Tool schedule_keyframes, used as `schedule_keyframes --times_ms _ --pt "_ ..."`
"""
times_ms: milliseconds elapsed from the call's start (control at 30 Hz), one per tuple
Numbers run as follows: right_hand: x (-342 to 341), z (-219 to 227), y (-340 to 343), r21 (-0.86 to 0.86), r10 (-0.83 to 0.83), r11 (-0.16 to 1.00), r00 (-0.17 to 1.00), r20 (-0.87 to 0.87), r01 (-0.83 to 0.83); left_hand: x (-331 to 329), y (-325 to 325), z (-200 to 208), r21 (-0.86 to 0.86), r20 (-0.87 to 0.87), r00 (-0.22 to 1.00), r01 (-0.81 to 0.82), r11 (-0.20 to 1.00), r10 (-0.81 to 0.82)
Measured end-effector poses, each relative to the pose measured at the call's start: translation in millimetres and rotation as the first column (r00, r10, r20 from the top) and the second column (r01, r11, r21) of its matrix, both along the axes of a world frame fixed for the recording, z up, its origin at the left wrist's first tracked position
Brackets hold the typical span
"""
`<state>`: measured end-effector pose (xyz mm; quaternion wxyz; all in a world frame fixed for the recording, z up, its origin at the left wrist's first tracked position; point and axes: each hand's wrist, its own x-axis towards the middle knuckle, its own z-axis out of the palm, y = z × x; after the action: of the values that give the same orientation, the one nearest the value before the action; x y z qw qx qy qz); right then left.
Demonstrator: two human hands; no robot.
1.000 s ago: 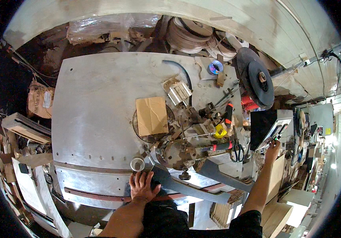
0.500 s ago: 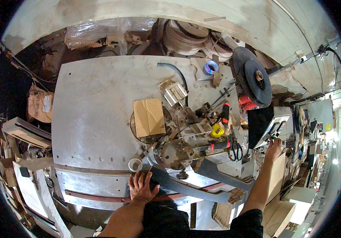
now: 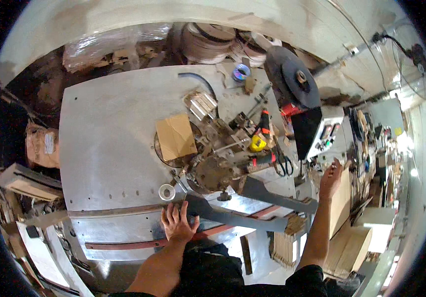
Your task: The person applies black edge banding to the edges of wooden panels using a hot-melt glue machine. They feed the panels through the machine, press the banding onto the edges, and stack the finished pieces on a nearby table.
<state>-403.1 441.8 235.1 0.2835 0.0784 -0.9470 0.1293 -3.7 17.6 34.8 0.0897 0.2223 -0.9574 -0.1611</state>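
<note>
My left hand (image 3: 179, 225) lies with spread fingers on the front part of the metal table (image 3: 109, 148), against the end of a dark grey curved strip (image 3: 233, 216). Just beyond its fingertips stands a small white round cup or ring (image 3: 167, 192). On the right, my right hand (image 3: 331, 180) hangs in the air with fingers apart and nothing visible in it. It is below a control box (image 3: 324, 136) with small displays and buttons on its slanted face, not touching it. The greasy metal machine head (image 3: 213, 173) sits between my hands.
A cardboard piece (image 3: 176, 137) lies on a round plate. Near the machine are a yellow tape measure (image 3: 258, 143), red-and-black handled tools (image 3: 264, 159) and scissors (image 3: 285, 166). A black reel (image 3: 294, 81) stands behind. Stacked curved boards (image 3: 283, 246) are at the front right.
My right hand has come away from the control box's button panel and moved down toward me. My left hand stays on the table. The whole view has shifted slightly.
</note>
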Motion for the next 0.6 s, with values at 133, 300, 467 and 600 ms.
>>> schedule_keyframes --times_ms 133,300,467,600 --pt "24.5 16.5 -42.4 0.197 0.360 0.920 0.929 -0.084 -0.339 -5.1 5.9 8.6 0.010 0.022 1.000 0.007 1.000 -0.007" --pt "1.5 14.4 -141.7 0.049 0.561 0.827 0.828 0.005 -0.560 -0.7 3.3 0.6 0.063 0.001 0.999 -0.033 0.997 0.033" --pt "-25.8 -22.8 -219.5 -0.028 0.794 0.601 0.591 0.142 -0.799 10.7 1.1 -21.2 0.075 -0.106 0.978 -0.172 0.982 0.179" --pt "-28.6 -73.7 -246.3 0.033 0.900 0.387 0.386 0.201 -0.921 8.0 -35.7 -47.0 0.085 -0.154 0.644 -0.747 0.659 0.749"
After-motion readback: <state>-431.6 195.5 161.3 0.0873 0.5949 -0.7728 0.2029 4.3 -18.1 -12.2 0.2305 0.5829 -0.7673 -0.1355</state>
